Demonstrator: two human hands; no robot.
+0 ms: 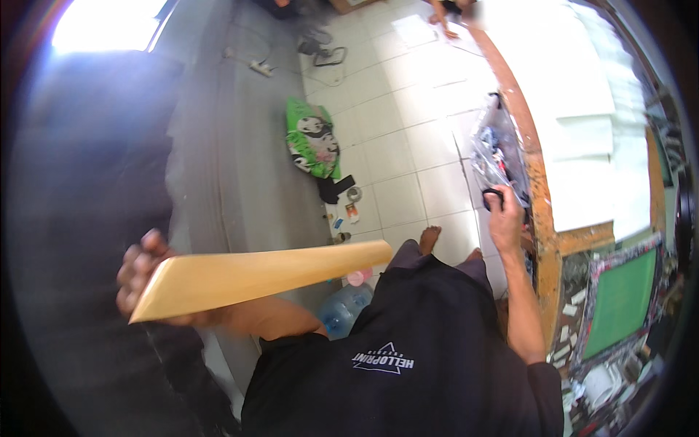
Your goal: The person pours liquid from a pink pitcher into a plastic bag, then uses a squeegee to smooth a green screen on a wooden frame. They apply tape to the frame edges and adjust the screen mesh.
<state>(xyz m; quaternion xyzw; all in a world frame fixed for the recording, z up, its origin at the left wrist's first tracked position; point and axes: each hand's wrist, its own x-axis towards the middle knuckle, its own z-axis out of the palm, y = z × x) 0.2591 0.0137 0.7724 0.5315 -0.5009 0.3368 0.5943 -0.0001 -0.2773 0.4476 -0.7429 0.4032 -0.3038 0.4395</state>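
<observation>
My left hand is out to the left, over a dark surface. Its fingers curl behind the wide end of a long, flat, yellowish wood-coloured piece. This piece reaches across in front of my body, narrows to the right and hides part of the hand. On the right, my right hand closes around a small black rounded thing, whose kind I cannot make out. Just beyond it a clear plastic bag with mixed contents hangs against the table's edge.
A wood-edged table with white sheets runs along the right. Nearby lies a green framed screen. A green panda-print bag sits on the tiled floor beside a phone. A water jug stands close. Another person's hand shows far off.
</observation>
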